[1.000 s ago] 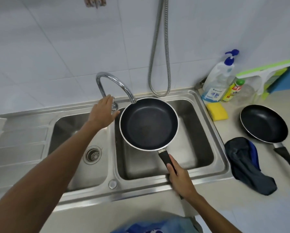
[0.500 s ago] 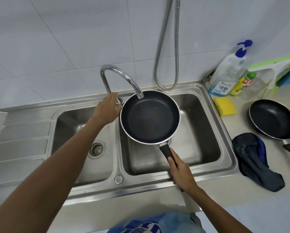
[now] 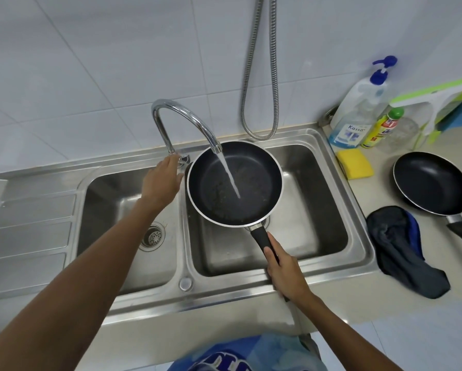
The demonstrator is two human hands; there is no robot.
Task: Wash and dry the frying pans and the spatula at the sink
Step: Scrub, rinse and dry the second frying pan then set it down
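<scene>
Right hand [image 3: 283, 271] is gripping the frying pan [image 3: 254, 167] handle over the right basin [image 3: 318, 210], water [image 3: 230, 178] pouring in. Left hand [image 3: 161, 180] is resting at the tap [image 3: 181, 121] base, fingers hidden, can't tell its grip.

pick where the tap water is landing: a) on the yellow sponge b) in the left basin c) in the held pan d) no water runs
c: the stream from the tap falls into the pan that the right hand holds by its handle.
</scene>
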